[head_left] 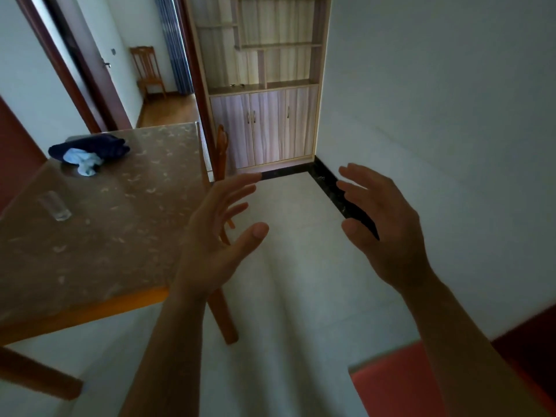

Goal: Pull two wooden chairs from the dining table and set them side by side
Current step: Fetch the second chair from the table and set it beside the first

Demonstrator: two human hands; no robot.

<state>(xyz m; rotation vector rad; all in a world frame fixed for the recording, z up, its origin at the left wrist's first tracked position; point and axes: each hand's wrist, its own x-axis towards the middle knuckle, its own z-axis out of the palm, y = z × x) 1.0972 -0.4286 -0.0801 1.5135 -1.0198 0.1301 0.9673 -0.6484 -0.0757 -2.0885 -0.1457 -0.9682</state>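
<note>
One wooden chair (223, 152) stands tucked against the bench's (120, 212) far edge, mid-frame; another wooden chair (148, 72) stands upright upper left.

both bare forearms rise from the bottom edge of the frame toward the centre. the left hand (219, 233) is spread, palm turned to the right, fingers (240, 183) apart. the right hand (382, 227) faces it, fingers (358, 173) loosely curved, holding nothing.
</note>
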